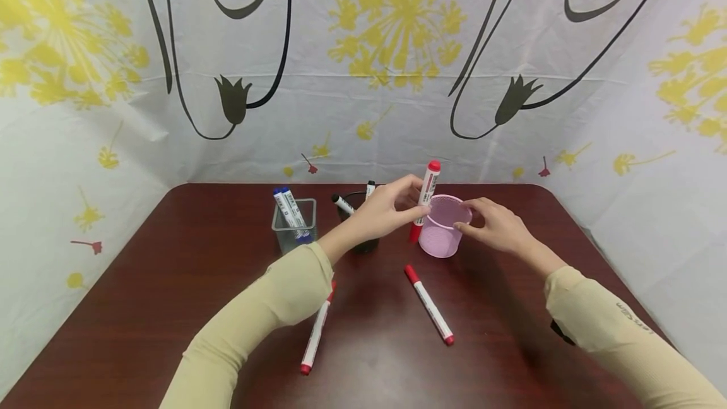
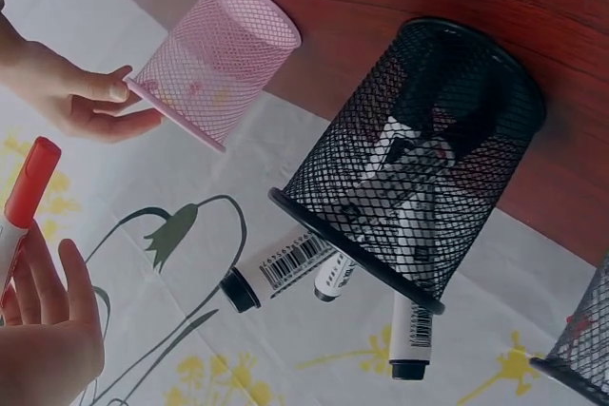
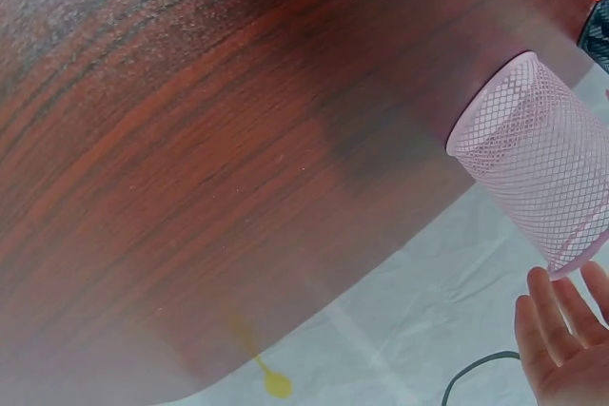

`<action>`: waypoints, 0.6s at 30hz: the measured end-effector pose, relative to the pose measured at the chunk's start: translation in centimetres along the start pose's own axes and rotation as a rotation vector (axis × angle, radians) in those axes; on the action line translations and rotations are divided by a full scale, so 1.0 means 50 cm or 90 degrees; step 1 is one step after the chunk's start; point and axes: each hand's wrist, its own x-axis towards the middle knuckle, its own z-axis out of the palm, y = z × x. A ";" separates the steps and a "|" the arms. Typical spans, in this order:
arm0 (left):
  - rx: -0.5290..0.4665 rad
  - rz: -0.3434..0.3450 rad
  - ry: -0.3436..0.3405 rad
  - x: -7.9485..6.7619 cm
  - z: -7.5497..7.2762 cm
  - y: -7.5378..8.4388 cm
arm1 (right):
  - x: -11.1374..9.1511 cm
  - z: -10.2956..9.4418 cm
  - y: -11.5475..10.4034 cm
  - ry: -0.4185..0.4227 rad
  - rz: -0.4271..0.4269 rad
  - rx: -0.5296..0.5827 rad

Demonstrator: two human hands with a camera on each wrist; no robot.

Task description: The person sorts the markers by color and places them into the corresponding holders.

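My left hand [image 1: 389, 207] pinches a red-capped white marker [image 1: 429, 187] between thumb and fingers. The marker is nearly upright, red end at the top, beside the left rim of a pink mesh pen cup [image 1: 440, 243]. On the cup's right side, my right hand [image 1: 500, 226] holds the rim with thumb and fingertips. The left wrist view shows that grip on the pink cup [image 2: 214, 64] from the other side. In the right wrist view, the right hand's fingers [image 3: 552, 316] lie at the cup's rim.
Left of the pink cup stands a black mesh pen cup [image 2: 419, 140] with several black-capped markers. Farther left, a square mesh holder [image 1: 294, 242] contains blue markers [image 1: 291, 210]. Two red markers lie on the table: one near the middle [image 1: 431, 308], another [image 1: 317, 336] by the left sleeve.
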 end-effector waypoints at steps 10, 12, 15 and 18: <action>0.016 -0.024 -0.002 0.042 0.007 -0.002 | 0.005 -0.005 -0.001 -0.014 -0.001 -0.011; 0.023 -0.033 -0.003 0.050 0.008 -0.003 | 0.005 -0.006 -0.002 -0.019 0.001 -0.012; 0.039 -0.049 -0.002 0.061 0.010 -0.008 | 0.005 -0.007 -0.003 -0.024 0.005 -0.009; 0.048 -0.063 0.002 0.070 0.013 -0.013 | 0.005 -0.007 -0.003 -0.028 0.008 -0.008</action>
